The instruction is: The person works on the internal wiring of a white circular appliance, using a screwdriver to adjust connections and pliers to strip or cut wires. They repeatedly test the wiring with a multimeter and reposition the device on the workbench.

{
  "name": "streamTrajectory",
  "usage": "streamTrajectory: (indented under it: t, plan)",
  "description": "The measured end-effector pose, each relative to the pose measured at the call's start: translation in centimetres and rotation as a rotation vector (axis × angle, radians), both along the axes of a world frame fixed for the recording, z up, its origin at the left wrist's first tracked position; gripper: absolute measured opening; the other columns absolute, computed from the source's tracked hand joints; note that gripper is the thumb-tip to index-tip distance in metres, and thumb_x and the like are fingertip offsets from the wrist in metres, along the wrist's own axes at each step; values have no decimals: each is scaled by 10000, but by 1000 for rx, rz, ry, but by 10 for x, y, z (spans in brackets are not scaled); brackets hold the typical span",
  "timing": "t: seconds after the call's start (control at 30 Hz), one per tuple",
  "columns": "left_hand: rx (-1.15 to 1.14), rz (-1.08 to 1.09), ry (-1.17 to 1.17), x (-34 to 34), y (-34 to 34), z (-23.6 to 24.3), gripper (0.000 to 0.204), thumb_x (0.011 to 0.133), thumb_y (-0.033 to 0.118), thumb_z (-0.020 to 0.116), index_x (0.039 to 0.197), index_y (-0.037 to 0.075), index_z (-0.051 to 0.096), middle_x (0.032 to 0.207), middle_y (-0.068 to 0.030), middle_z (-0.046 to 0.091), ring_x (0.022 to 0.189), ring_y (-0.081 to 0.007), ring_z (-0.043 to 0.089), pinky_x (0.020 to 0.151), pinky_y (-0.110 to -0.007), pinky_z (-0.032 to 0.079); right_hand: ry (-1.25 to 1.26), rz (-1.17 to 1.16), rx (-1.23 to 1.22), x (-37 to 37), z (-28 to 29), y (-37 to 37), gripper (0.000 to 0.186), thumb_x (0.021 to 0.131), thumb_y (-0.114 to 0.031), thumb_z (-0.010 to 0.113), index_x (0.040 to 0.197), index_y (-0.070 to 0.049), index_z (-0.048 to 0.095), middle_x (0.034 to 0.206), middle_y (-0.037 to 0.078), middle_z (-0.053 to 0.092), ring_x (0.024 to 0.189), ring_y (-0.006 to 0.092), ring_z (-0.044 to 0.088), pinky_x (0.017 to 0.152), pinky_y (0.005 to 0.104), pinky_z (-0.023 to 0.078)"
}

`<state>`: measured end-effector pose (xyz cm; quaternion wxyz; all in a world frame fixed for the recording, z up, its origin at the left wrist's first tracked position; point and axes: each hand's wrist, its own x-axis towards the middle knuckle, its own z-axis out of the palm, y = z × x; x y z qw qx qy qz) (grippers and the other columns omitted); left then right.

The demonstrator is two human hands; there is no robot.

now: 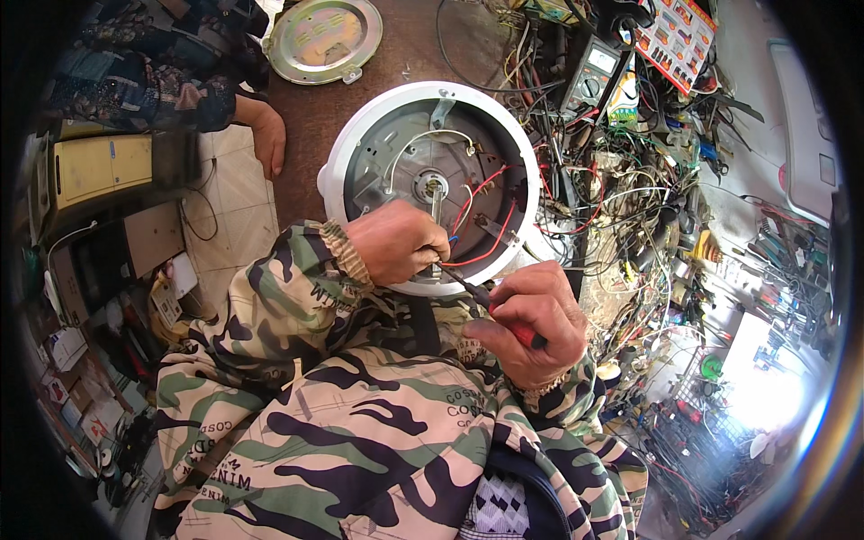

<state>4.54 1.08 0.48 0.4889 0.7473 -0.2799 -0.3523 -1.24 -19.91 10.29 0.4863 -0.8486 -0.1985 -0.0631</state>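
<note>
In front of me lies a round white appliance body [341,148], its underside open like that of a rice cooker. Inside are red and white wires [493,173], metal brackets and a round spring-like centre part [431,186]. My left hand [396,241] reaches over its near rim, thumb and fingers pinched beside a narrow metal strip [437,209]. What sits between those fingertips is hidden. My right hand [533,322] is wrapped round a red and black screwdriver [525,334]. The screwdriver's shaft slants up-left, its tip close to my left fingertips at the near rim.
A round metal cover [325,40] rests on the brown table [306,117] at the far left. Another person's hand [267,137] hangs at the table's left edge. Tangled wires [621,193] crowd the right side, with a multimeter [591,74] at the far right.
</note>
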Motion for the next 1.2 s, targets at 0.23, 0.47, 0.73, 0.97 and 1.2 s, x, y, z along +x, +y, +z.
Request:
streamTrajectory:
  t: [0.23, 0.47, 0.73, 0.97, 1.2]
  plan:
    - [-15, -5, -23, 1, 2, 2, 170, 754, 25, 667, 911, 46, 729, 796, -159, 676, 750, -366, 666, 665, -408, 530, 64, 64, -99, -2, 11, 6, 400, 620, -124, 933, 837, -40, 608, 846, 110, 643, 699, 248, 621, 559, 335, 483]
    - [-77, 20, -38, -2, 3, -5, 217, 725, -22, 663, 937, 24, 674, 797, -152, 662, 755, -337, 675, 662, -391, 527, 220, 68, -207, 8, 27, 13, 317, 719, 13, 779, 962, -20, 577, 963, 150, 631, 670, 273, 642, 577, 362, 522]
    - [-39, 52, 30, 0, 3, 0, 236, 737, -36, 634, 964, 12, 595, 783, -135, 668, 740, -328, 680, 651, -387, 527, 18, 254, -556, 19, 44, 14, 461, 675, -127, 853, 1057, 3, 630, 896, 130, 634, 662, 280, 649, 542, 377, 519]
    - [-7, 63, 90, 0, 3, 2, 222, 769, -40, 625, 979, 16, 580, 766, -119, 658, 704, -301, 663, 636, -371, 516, 130, 281, -687, 11, 52, 16, 405, 698, -132, 833, 1033, -21, 635, 957, 145, 611, 655, 294, 631, 541, 369, 519]
    - [47, 19, 83, 4, 2, 8, 298, 783, -41, 619, 1067, 40, 579, 739, -116, 627, 668, -299, 638, 606, -379, 496, 61, 230, -661, 5, 45, 16, 383, 694, -154, 847, 988, -28, 637, 865, 111, 565, 658, 275, 614, 522, 369, 491]
